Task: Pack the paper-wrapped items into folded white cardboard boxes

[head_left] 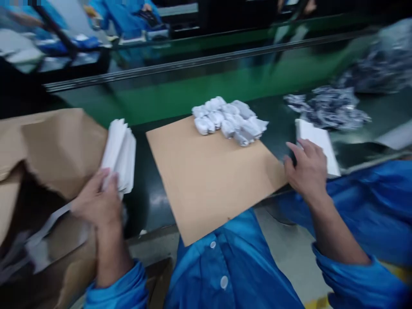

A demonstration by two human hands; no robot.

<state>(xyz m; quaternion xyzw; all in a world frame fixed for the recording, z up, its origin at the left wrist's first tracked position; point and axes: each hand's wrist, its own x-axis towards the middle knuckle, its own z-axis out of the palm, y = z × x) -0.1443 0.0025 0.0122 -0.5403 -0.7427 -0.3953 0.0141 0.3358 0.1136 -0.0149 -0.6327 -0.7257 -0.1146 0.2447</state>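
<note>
My left hand [99,197] is closed round the lower end of a stack of folded white papers [120,154], beside an open carton at the left. My right hand [305,169] rests with fingers apart on a white stack [323,146] at the right, its thumb near the cardboard's right corner. Between the hands lies a flat brown cardboard sheet [212,180], its front corner over the table's edge. Several small white wrapped bundles [228,120] sit in rows on the sheet's far edge.
The open brown carton [61,146] holds loose clear plastic. Dark items in clear plastic [331,107] lie at the right, a larger pile [383,64] behind. A metal rail [199,62] crosses behind the table. People in blue [122,19] are beyond; a blue sleeve is at right.
</note>
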